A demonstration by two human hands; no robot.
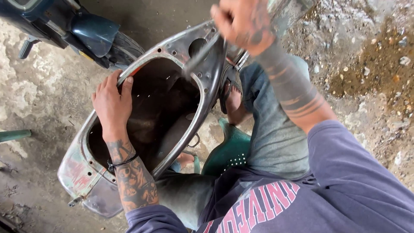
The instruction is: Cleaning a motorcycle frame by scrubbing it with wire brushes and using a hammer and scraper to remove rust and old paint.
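A worn bare-metal scooter body shell (207,86) lies open side up across my lap, its dark hollow facing me. My left hand (113,103) grips the shell's left rim, fingers curled over the edge. My right hand (242,22) is raised above the shell's far end, shut on a thin tool (202,54) that is blurred by motion; its tip is at the rim near a round hole. What kind of tool it is I cannot tell.
I sit on a green plastic stool (228,151) on rough concrete (47,86). A dark blue scooter with its wheel (123,49) stands at the upper left. Gravel and dirt (379,64) spread to the right. My sandalled foot (233,101) is under the shell.
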